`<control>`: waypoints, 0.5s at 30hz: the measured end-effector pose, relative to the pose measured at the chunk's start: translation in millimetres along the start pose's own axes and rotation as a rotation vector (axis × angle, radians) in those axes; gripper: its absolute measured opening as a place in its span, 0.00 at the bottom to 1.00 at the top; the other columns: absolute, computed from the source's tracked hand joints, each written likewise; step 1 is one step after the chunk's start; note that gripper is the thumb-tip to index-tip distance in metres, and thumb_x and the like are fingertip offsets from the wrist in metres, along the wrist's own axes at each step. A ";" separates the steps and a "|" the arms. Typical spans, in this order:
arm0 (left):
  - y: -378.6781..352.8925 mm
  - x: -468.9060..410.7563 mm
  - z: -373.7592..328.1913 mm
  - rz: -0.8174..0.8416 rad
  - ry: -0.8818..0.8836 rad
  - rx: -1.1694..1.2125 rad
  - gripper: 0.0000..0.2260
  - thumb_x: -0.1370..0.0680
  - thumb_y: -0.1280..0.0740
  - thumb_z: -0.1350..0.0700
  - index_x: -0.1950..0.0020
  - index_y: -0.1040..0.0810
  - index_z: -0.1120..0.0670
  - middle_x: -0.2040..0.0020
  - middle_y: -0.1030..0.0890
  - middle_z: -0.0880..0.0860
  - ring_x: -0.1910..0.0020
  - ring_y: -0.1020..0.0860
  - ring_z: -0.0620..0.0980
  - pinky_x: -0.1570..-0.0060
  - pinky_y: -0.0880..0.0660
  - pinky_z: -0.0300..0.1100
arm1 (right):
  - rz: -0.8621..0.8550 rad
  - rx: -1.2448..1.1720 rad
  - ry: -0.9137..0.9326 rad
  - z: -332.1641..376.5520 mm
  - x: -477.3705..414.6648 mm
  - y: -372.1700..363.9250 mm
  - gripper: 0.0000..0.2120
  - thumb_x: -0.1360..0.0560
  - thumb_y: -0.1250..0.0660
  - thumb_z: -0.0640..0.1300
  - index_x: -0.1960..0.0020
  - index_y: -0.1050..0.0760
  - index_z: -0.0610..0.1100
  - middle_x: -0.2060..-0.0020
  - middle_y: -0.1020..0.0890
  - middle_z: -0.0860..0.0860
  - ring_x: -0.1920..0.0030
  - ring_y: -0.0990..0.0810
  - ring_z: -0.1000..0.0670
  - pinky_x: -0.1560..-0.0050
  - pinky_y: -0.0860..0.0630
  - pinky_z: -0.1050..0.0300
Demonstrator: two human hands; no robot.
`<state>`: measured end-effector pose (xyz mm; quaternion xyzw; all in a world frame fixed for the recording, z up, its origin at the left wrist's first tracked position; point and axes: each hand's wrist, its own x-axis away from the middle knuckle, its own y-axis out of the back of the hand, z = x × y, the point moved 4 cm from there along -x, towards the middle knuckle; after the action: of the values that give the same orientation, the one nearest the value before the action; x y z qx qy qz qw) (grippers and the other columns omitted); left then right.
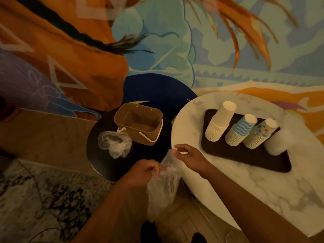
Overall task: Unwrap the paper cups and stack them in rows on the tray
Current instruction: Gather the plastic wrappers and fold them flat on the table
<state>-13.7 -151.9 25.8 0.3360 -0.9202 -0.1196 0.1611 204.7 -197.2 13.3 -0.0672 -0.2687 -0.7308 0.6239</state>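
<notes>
While the left hand (140,172) grips a crumpled clear plastic wrapper (163,186) beside the white marble counter (245,193), the right hand (190,155), loosely curled, meets its top; whether it pinches, I cannot tell. Four upturned paper-cup stacks (240,131) line the dark rectangular tray (245,156).

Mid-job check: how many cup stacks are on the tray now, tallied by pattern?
Plain white stack: 1
Blue wavy stack: 1
Multicolour print stack: 1
Whitish stack, too blurred to read: 1
Total: 4 stacks on the tray
</notes>
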 end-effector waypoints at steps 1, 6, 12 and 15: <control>-11.1 -3.5 -15.2 0.029 -0.048 0.018 0.10 0.27 0.32 0.58 0.67 0.22 0.45 0.53 0.14 0.49 0.46 0.16 0.47 0.42 0.23 0.40 | 0.025 -0.030 -0.020 -1.8 4.3 10.3 0.28 0.29 0.28 0.69 0.33 0.24 0.60 0.36 0.22 0.59 0.39 0.21 0.55 0.46 0.24 0.60; -65.8 -32.7 -43.6 0.002 -0.046 0.114 0.14 0.24 0.36 0.75 0.68 0.24 0.62 0.50 0.13 0.55 0.44 0.16 0.53 0.42 0.23 0.41 | 0.079 -0.048 -0.147 -34.3 29.2 74.1 0.35 0.33 0.28 0.72 0.33 0.24 0.55 0.40 0.20 0.58 0.38 0.22 0.53 0.39 0.25 0.54; -126.0 -52.4 -59.8 -0.029 0.099 0.322 0.12 0.19 0.38 0.68 0.49 0.27 0.80 0.44 0.14 0.54 0.42 0.17 0.48 0.48 0.21 0.36 | 0.130 -0.224 -0.197 -93.7 66.9 152.9 0.17 0.25 0.26 0.58 0.42 0.16 0.50 0.46 0.14 0.51 0.44 0.17 0.47 0.39 0.22 0.47; -145.1 -60.2 -62.3 -0.027 0.168 0.405 0.12 0.19 0.36 0.64 0.49 0.25 0.75 0.44 0.14 0.55 0.41 0.17 0.52 0.46 0.20 0.40 | 0.080 -0.339 -0.209 -114.6 82.6 179.7 0.11 0.23 0.28 0.50 0.42 0.15 0.49 0.44 0.14 0.48 0.42 0.19 0.45 0.41 0.22 0.50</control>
<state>137.4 -227.5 22.4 0.3825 -0.9042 0.0939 0.1651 384.7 -338.0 7.6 -0.2573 -0.2022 -0.7293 0.6009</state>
